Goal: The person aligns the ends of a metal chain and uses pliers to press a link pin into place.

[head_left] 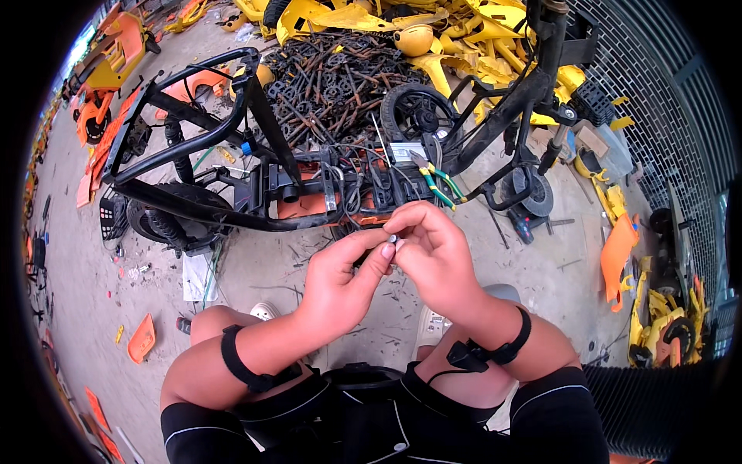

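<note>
We are watching the left hand [340, 278] pinching its thumb and forefinger on a small grey metal piece [392, 240], held in mid-air above the knees. The right hand [437, 251] is closing its fingertips on the same piece. Beyond, green-handled pliers [434, 182] are resting on the black stripped scooter frame [232, 155].

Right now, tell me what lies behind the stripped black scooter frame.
Behind the black scooter frame sits a pile of dark metal parts, then yellow plastic panels. The frame covers the pile's near edge, so what lies there is hidden.
</note>
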A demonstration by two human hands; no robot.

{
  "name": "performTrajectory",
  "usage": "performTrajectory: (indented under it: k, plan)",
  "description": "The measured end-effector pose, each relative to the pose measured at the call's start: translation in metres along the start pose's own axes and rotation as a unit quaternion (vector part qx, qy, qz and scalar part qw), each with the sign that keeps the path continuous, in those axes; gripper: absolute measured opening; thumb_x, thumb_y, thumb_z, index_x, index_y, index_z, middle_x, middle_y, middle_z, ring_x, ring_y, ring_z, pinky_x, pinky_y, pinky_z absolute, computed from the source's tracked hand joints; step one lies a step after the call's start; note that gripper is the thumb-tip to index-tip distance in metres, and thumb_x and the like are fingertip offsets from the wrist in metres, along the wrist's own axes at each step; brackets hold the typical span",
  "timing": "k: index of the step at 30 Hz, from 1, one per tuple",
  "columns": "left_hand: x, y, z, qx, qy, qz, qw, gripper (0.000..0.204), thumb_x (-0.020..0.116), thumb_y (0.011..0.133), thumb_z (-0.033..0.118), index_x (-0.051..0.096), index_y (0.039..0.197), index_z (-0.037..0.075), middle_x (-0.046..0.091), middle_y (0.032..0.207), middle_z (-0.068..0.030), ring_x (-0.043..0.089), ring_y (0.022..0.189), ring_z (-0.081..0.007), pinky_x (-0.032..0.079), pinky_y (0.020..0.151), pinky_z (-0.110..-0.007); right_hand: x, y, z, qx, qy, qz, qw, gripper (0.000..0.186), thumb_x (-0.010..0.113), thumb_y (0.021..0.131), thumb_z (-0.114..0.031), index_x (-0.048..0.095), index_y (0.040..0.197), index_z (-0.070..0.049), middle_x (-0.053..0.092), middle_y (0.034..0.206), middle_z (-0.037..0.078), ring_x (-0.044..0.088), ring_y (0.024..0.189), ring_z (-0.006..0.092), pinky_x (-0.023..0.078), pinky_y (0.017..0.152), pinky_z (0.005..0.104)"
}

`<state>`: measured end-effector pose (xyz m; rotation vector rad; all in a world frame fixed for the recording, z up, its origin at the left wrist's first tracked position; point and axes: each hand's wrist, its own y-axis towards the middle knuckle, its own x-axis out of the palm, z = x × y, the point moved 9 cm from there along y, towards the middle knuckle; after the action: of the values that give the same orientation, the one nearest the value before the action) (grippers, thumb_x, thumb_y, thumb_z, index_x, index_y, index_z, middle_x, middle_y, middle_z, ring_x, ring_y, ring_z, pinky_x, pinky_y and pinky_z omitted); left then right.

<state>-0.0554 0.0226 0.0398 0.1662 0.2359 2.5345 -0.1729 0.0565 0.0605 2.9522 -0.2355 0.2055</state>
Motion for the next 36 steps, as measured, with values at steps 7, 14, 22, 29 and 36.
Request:
performTrajectory:
  k: [7, 14, 22, 29, 36]
  plan:
    - [-0.007, -0.001, 0.037, 0.113, 0.098, 0.029, 0.988, 0.019, 0.068, 0.096, 0.006, 0.071, 0.114, 0.001, 0.074, 0.101, -0.0127, 0.071, 0.087, -0.0191, 0.055, 0.075, -0.030, 0.004, -0.002, -0.019, -0.094, -0.013, -0.063, 0.993, 0.021, 0.055, 0.094, 0.009, 0.055, 0.114, 0.001, 0.052, 0.120, 0.010, 0.057, 0.107, 0.0147, 0.052, 0.090, 0.0313]
    - [-0.005, 0.002, 0.038, 0.076, 0.056, 0.006, 0.996, 0.018, 0.069, 0.095, 0.007, 0.071, 0.112, 0.002, 0.074, 0.100, -0.0109, 0.071, 0.087, -0.0168, 0.056, 0.077, -0.029, 0.003, 0.000, -0.018, -0.060, -0.026, -0.056, 0.996, 0.021, 0.050, 0.098, 0.008, 0.055, 0.117, 0.001, 0.057, 0.114, 0.008, 0.058, 0.105, 0.0137, 0.051, 0.091, 0.0307]
    - [-0.009, 0.006, 0.029, 0.067, -0.017, 0.000, 0.998, 0.019, 0.054, 0.105, 0.008, 0.054, 0.120, -0.003, 0.069, 0.106, -0.0122, 0.066, 0.090, -0.0156, 0.055, 0.081, -0.029, -0.011, 0.006, 0.021, 0.174, -0.059, -0.056, 0.981, 0.024, 0.048, 0.107, -0.021, 0.062, 0.106, -0.001, 0.063, 0.082, 0.003, 0.062, 0.075, 0.0111, 0.052, 0.070, 0.0250]
    - [-0.008, 0.009, 0.039, 0.059, -0.109, 0.048, 0.991, 0.019, 0.047, 0.108, 0.010, 0.050, 0.122, -0.002, 0.069, 0.108, -0.0152, 0.068, 0.097, -0.0185, 0.055, 0.091, -0.032, 0.039, -0.064, 0.065, 0.455, 0.236, -0.239, 0.825, 0.086, 0.022, 0.097, -0.076, 0.060, 0.127, -0.005, 0.063, 0.126, 0.012, 0.064, 0.110, 0.0236, 0.050, 0.095, 0.0399]
    - [0.012, -0.005, 0.041, 0.035, -0.243, -0.027, 0.969, 0.020, 0.046, 0.109, 0.013, 0.050, 0.122, -0.001, 0.067, 0.107, -0.0146, 0.066, 0.097, -0.0174, 0.052, 0.088, -0.029, 0.017, -0.017, 0.066, 0.247, 0.397, -0.001, 0.884, 0.039, 0.044, 0.106, -0.041, 0.057, 0.122, -0.008, 0.064, 0.117, 0.006, 0.060, 0.107, 0.0211, 0.048, 0.095, 0.0405]
